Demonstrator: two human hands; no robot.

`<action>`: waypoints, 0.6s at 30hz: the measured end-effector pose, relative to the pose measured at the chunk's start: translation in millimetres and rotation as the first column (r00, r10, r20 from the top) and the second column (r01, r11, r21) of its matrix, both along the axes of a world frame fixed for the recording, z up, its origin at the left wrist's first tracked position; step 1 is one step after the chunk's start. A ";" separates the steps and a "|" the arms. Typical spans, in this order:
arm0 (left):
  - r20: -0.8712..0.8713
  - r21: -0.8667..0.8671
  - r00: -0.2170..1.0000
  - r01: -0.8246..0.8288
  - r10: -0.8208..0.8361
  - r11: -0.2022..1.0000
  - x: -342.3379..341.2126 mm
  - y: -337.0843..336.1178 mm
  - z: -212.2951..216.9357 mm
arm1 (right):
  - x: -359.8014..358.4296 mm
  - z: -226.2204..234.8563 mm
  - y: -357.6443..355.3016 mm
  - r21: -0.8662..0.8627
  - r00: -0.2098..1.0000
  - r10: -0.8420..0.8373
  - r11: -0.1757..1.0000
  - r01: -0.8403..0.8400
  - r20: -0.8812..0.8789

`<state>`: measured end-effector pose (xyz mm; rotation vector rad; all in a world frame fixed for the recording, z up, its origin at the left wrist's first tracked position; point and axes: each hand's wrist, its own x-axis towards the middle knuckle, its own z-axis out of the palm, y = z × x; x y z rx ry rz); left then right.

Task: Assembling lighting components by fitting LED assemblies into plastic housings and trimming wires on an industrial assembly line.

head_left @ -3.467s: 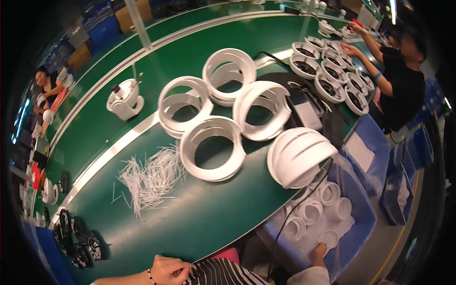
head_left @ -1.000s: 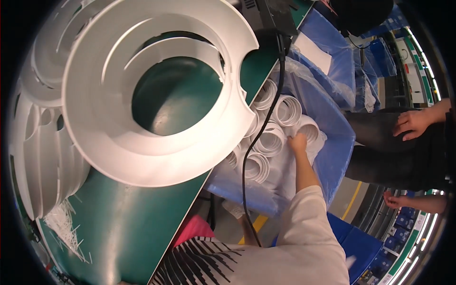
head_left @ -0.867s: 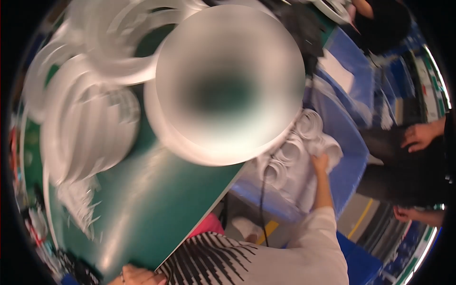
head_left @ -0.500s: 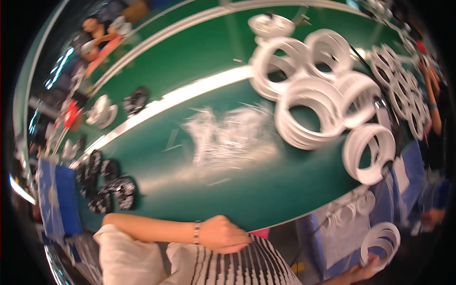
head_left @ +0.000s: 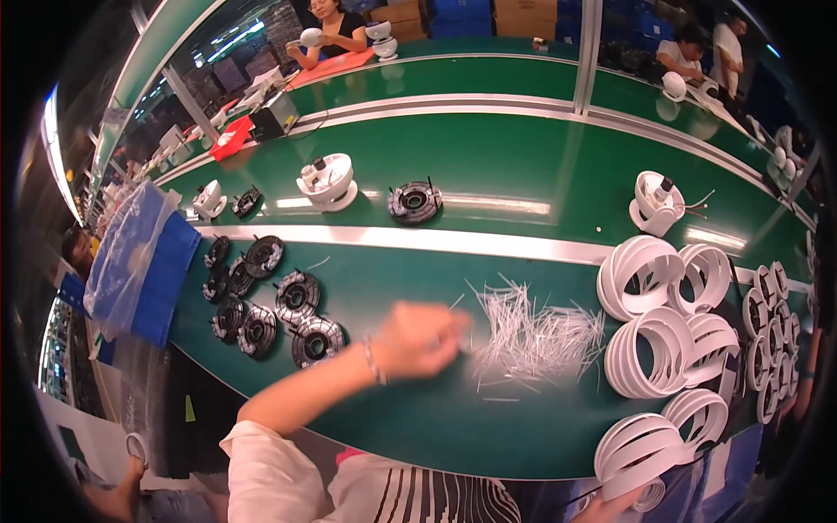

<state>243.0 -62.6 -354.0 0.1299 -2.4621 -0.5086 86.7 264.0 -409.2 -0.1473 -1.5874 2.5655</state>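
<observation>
- L hand (head_left: 423,342): above the tabletop (head_left: 453,440), just L of the white strips (head_left: 534,338); motion-blurred, fingers look bunched, can't tell if anything's pinched. Beaded bracelet (head_left: 374,361) on that wrist.
- R hand (head_left: 612,506): at bottom edge, partly cut off, grasping a white slotted ring (head_left: 643,472) by its lower side; ring tilted, near the tabletop's front R edge.
- Strips: thin, loose, messy pile approx. mid-tabletop, between L hand & the ring stacks.
- White ring stacks (head_left: 615,362): grouped R of the strips, close together, some touching.
- Black round parts (head_left: 257,329): cluster on L of tabletop, well apart from the rings.
- Blue bin (head_left: 180,261) w/ clear plastic: off the tabletop's L end.
- Far R: white rings w/ dark centres (head_left: 768,390), packed close.
- Behind the pale rail (head_left: 410,244), on the green surface: white housings (head_left: 331,185) spaced apart, plus a black disc (head_left: 414,203).
- Far side, top: co-worker (head_left: 349,30) w/ a white rounded part (head_left: 310,37) in hand.
</observation>
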 end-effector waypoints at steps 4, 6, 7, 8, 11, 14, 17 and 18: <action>-0.023 0.109 0.921 -0.385 0.390 0.916 -30.1 -142.7 1.3 | 12.8 -8.4 -19.4 0.236 0.996 -0.042 0.970 0.061 -0.085; 0.086 0.024 0.871 -0.488 0.484 0.873 -38.1 -209.7 -10.4 | -12.0 -16.3 -32.9 0.360 0.991 -0.053 0.928 0.094 -0.123; 0.189 -0.034 0.847 -0.499 0.496 0.866 -49.2 -231.8 -15.0 | -27.7 -20.4 -29.1 0.429 0.986 -0.074 0.894 0.132 -0.149; 0.258 -0.058 0.852 -0.457 0.455 0.888 -51.3 -252.7 -22.3 | -25.0 -32.7 -20.8 0.491 0.984 -0.074 0.859 0.146 -0.163; 0.427 -0.030 0.833 -0.376 0.352 0.926 -72.8 -283.4 -45.8 | -16.6 -36.5 -29.2 0.682 0.976 -0.073 0.705 0.195 -0.203; 0.575 0.026 0.794 -0.260 0.198 0.965 -93.3 -294.0 -53.6 | -10.8 -20.1 -39.9 0.822 0.965 -0.061 0.512 0.250 -0.256; 0.581 0.213 0.809 -0.256 0.089 0.943 -93.8 -291.3 -53.6 | 11.2 -8.6 -42.9 0.880 0.958 -0.068 0.380 0.284 -0.280; 0.537 0.268 0.839 -0.274 0.093 0.924 -95.2 -286.9 -53.9 | 19.2 -7.9 -40.9 0.917 0.977 -0.063 -0.361 0.169 -0.205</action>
